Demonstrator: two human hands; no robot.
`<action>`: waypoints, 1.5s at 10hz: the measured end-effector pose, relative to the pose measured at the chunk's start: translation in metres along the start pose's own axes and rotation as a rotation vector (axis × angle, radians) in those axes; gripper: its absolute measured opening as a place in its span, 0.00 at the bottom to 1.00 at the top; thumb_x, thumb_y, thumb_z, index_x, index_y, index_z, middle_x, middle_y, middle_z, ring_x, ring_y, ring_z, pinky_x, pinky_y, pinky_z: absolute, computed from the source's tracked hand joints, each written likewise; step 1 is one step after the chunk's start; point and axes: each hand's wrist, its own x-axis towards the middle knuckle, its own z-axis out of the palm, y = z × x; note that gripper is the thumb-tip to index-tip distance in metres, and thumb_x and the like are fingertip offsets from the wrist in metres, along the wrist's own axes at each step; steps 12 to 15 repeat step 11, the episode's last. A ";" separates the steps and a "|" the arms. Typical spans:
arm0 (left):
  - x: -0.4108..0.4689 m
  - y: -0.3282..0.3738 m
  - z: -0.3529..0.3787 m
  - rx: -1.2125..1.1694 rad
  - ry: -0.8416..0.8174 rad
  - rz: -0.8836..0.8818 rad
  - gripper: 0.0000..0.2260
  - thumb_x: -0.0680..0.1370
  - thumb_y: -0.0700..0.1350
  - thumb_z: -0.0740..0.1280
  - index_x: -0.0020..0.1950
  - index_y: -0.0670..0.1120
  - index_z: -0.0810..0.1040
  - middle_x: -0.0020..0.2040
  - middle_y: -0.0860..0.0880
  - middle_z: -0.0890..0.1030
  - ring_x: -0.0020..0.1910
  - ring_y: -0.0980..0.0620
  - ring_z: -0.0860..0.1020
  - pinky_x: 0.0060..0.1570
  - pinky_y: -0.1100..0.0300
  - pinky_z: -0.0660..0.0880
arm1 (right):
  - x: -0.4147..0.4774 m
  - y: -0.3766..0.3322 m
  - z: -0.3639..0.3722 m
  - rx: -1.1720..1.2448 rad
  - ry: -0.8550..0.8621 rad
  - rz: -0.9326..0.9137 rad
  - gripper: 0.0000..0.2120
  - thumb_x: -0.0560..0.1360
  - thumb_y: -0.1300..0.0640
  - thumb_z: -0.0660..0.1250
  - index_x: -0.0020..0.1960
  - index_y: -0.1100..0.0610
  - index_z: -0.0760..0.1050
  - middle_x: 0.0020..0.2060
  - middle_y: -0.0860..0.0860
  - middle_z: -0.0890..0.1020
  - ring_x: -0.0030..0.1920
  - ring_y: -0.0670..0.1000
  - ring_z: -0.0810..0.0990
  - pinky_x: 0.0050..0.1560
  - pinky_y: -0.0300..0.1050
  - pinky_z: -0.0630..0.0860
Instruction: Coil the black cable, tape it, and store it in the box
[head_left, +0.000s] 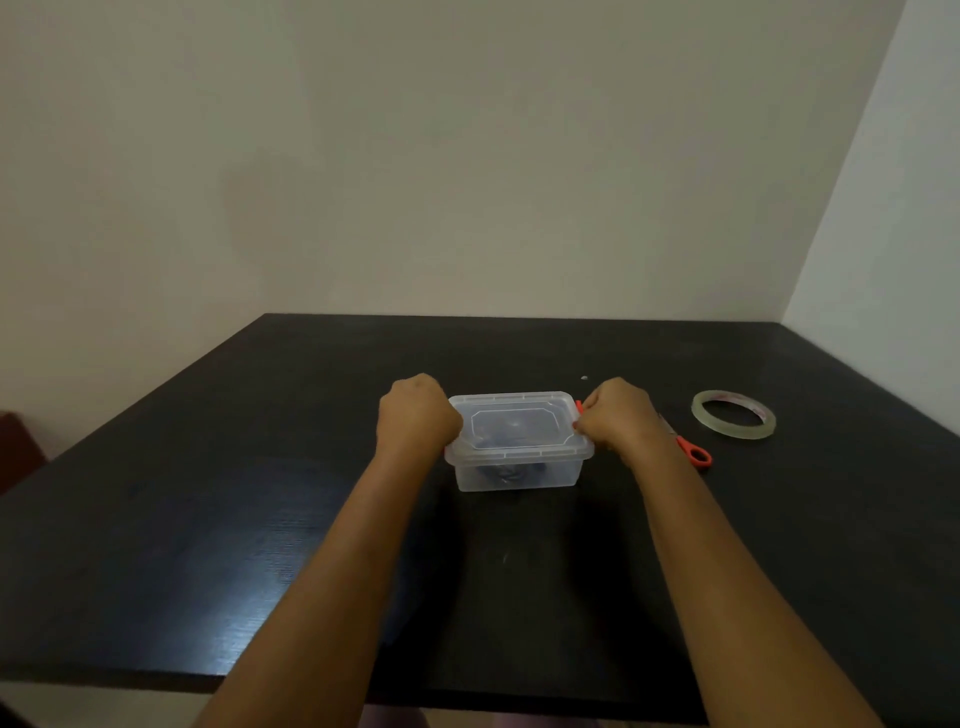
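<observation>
Dark tabletop carries your closed clear box, the black cable dimly visible inside it. Your left hand and right hand curl tight on its ends, probably snapping the orange latch. Tape roll and scissors lie aside, apparently finished with.

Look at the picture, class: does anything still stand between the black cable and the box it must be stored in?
Nothing visible does. The black cable already lies inside the box, with the lid on top. The left hand and right hand grip the box's two ends. The tape roll and scissors lie apart, to the right.
</observation>
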 end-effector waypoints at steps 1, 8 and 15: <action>-0.003 0.004 0.001 0.045 0.020 0.017 0.10 0.74 0.42 0.68 0.36 0.43 0.71 0.36 0.46 0.75 0.31 0.51 0.74 0.25 0.62 0.66 | -0.001 0.000 0.000 -0.029 0.004 0.001 0.11 0.76 0.60 0.66 0.57 0.61 0.76 0.50 0.57 0.80 0.46 0.51 0.79 0.43 0.43 0.74; 0.129 0.008 0.003 -0.555 -0.050 -0.062 0.11 0.74 0.43 0.70 0.55 0.40 0.80 0.51 0.41 0.81 0.48 0.44 0.81 0.53 0.49 0.78 | 0.115 -0.063 0.022 0.292 0.188 -0.015 0.07 0.77 0.63 0.63 0.51 0.64 0.79 0.47 0.58 0.81 0.44 0.54 0.80 0.43 0.45 0.77; 0.182 0.025 0.000 -0.499 -0.191 -0.148 0.20 0.76 0.53 0.67 0.64 0.43 0.74 0.63 0.40 0.76 0.59 0.43 0.75 0.59 0.51 0.72 | 0.158 -0.080 0.010 0.451 0.035 0.186 0.19 0.78 0.53 0.64 0.66 0.60 0.73 0.62 0.58 0.77 0.57 0.57 0.78 0.57 0.52 0.77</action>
